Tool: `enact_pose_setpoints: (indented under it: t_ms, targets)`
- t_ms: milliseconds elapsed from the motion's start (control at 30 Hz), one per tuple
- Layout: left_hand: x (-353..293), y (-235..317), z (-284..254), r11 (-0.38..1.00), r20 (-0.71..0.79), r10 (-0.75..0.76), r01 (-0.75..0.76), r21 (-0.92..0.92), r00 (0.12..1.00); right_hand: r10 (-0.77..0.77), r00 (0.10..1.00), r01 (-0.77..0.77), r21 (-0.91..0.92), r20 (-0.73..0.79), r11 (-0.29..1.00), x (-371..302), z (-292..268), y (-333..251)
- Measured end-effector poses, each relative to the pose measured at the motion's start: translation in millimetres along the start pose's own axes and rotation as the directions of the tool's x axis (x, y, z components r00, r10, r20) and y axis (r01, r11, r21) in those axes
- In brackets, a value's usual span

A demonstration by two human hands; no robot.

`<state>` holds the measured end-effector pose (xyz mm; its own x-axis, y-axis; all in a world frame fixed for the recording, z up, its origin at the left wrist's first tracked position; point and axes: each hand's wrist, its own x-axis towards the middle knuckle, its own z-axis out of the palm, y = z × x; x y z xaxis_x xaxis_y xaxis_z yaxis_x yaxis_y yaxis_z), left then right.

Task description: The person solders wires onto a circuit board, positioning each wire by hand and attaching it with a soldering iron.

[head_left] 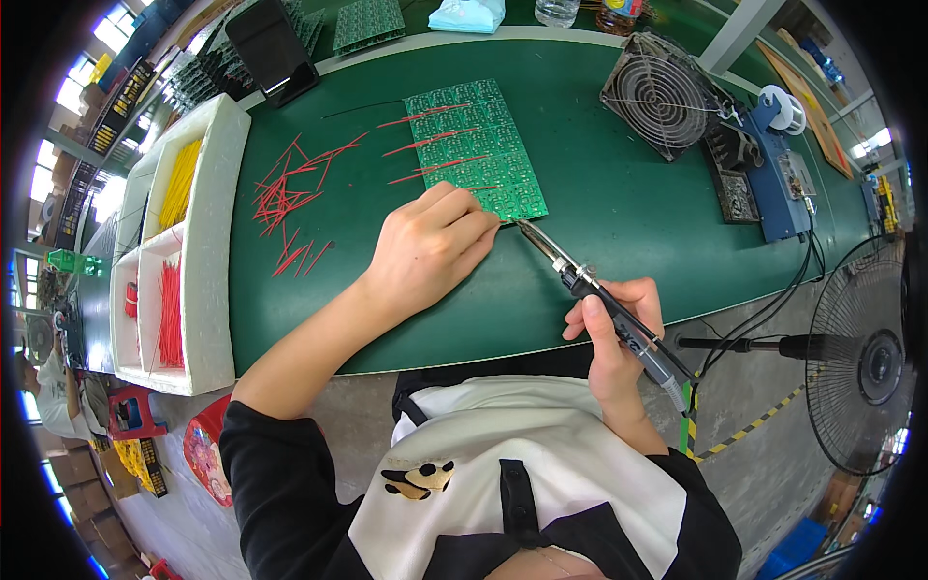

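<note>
A green panel of small circuit boards [507,145] lies on the bench, with several red wires [449,132] stretched across it toward the left. At the panel's near edge my left hand [433,242] is closed, thumb and fingers pinched together; what they hold is hidden. My right hand [623,324] grips a black-handled soldering iron [633,338]. Its metal tip points up and left, close beside my left fingertips at the panel's near edge. Whether the tip touches the panel I cannot tell.
Loose red wires [285,198] lie scattered left of the panel. A white foam box [217,280] holds yellow and red wires. Back right stand a metal-grilled fan [652,97] and a blue soldering unit [773,184]. A black phone [271,53] is at back left; a pedestal fan [870,367] stands right.
</note>
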<state>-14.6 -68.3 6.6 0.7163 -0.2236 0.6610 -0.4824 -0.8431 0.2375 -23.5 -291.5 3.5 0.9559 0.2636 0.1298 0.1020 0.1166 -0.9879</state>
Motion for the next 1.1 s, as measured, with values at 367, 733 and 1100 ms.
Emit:
enact_pose_setpoints:
  t_ms: [367, 733, 1100]
  targets:
    - [0.6, -0.6, -0.5, 1.0, 0.004, -0.001, 0.001, 0.008, 1.0, -0.001, 1.0, 0.001, 0.003, 0.013, 1.0, 0.5, -0.3, 0.4]
    - [0.5, -1.9, 0.0, 1.0, 0.004, 0.015, -0.015, 0.006, 1.0, 0.001, 1.0, -0.001, 0.009, 0.017, 1.0, 0.8, 0.1, -0.9]
    - [-0.2, -1.8, 1.0, 1.0, 0.008, 0.016, -0.017, 0.025, 1.0, -0.056, 0.998, 0.054, -0.058, -0.033, 0.997, 1.4, 5.6, 0.4]
